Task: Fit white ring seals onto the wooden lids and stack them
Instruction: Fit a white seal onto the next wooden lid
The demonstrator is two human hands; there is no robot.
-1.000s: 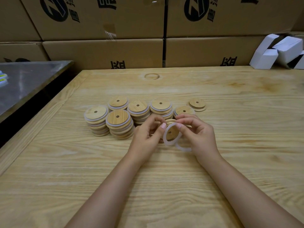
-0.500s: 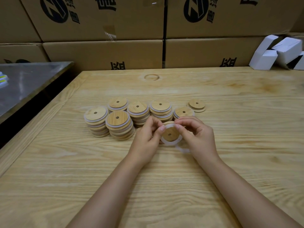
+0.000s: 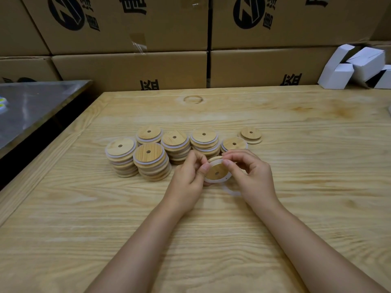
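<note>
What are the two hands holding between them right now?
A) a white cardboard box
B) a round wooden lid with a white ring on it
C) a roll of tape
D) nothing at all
B: the left hand and the right hand both pinch a wooden lid with a white ring seal around its rim, just in front of the stacks of lids.

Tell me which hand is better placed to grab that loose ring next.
Right, probably: the loose ring lies right beside the right hand, while the left hand grips the wooden lid farther left.
</note>
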